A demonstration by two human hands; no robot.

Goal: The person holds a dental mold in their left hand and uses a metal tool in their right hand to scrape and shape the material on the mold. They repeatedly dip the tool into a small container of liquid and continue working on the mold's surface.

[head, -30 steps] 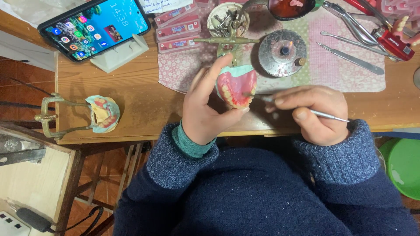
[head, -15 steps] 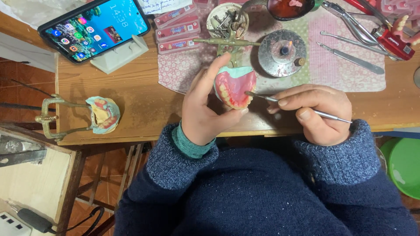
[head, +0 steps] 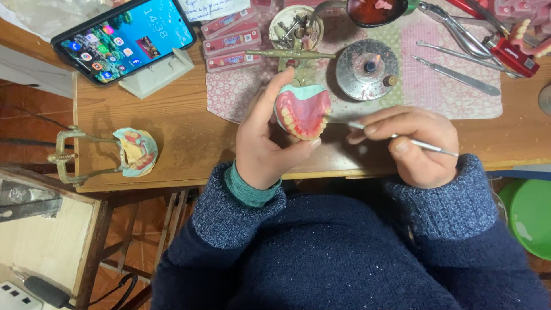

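Above the desk, hands grip denture model (head: pixel 302 112) and metal tool (head: pixel 402 139).

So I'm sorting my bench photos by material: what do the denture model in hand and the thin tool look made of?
The denture model looks like glossy pink wax or acrylic with off-white teeth, on a pale green plaster-like base; the sheen leaves it open. The thin tool, in the right hand, looks like polished metal: silvery and reflective. The left hand holds the model.

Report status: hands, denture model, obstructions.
Left hand grips the denture model. Right hand holds a thin metal tool, tip at the model's edge. Nothing between them.
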